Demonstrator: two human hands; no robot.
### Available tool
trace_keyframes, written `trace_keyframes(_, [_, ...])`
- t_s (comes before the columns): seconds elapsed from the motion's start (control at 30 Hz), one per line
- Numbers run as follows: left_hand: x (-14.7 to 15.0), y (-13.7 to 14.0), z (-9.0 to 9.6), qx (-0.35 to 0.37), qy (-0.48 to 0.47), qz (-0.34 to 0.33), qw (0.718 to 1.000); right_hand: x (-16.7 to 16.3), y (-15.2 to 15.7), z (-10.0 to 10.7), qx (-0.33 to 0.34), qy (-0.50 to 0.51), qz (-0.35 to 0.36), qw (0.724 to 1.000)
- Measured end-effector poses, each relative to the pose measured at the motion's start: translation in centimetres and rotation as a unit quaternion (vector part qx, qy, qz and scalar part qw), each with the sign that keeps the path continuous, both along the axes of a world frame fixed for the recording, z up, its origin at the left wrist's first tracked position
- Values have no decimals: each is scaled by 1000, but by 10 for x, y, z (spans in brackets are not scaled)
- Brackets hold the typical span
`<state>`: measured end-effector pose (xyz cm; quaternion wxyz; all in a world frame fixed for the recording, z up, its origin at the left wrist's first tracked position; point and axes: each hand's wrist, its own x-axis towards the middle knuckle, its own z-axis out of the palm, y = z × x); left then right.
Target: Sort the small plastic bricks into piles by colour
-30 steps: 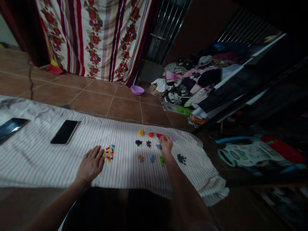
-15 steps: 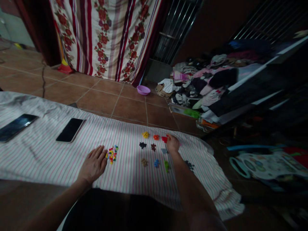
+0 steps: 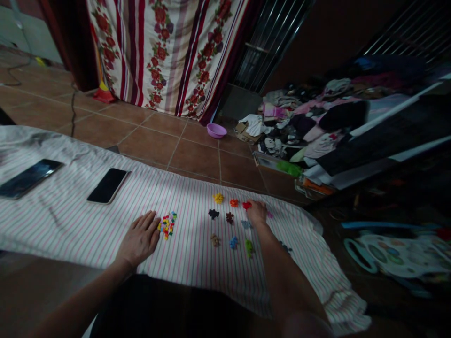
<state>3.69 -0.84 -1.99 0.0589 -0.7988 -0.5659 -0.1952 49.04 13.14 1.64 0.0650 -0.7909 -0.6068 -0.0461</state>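
1. On the striped cloth (image 3: 70, 220) spread over the tiled floor (image 3: 197, 159), the left hand (image 3: 140, 238) lies flat, palm down, fingers straight and close together, holding nothing.
2. Its fingertips sit just beside a mixed heap of small coloured pieces (image 3: 168, 224), near the middle of the cloth.
3. The right hand (image 3: 258, 212) rests at the far edge of the cloth, fingers curled down; whether it pinches a piece cannot be told.
4. A red cluster (image 3: 247, 205) lies just beside that hand, with an orange cluster (image 3: 234, 203) and a yellow cluster (image 3: 218, 198) in a row along the same edge.
5. Nearer rows hold a dark cluster (image 3: 213, 214), a brown cluster (image 3: 214, 240), a blue cluster (image 3: 233, 242) and a green cluster (image 3: 248, 246).
6. Two phones (image 3: 107, 186) lie face up toward the left end of the cloth, well apart from the pieces.
7. Beyond the cloth, a purple bowl (image 3: 216, 131) stands on the floor before a flowered curtain (image 3: 169, 51).
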Motion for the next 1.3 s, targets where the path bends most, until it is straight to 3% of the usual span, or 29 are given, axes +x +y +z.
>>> trace_keyframes(0.3, [1,0,0,-5,-21,3,1000,-6,3,9,69,93,-21,993])
trace_keyframes(0.47, [1,-1,1,-14,-31,3,999,-19,-1,20,111,103,9,988])
trace_keyframes(0.57, [2,-1,2,-14,-33,9,999,-49,-8,25,155,129,74,977])
trace_keyframes(0.7, [4,-1,4,-17,-35,13,999,-127,-45,16,201,214,194,936])
trace_keyframes(0.83, [4,-1,5,-23,-46,13,999,-214,-100,-9,124,348,279,886])
trace_keyframes(0.93, [4,-1,6,-26,-49,11,998,-256,-130,-26,120,347,256,894])
trace_keyframes(1.07, [4,-1,5,-25,-59,13,998,-270,-141,-33,137,308,242,910])
trace_keyframes(1.3, [5,-1,5,-21,-59,8,998,-267,-139,-30,110,273,295,909])
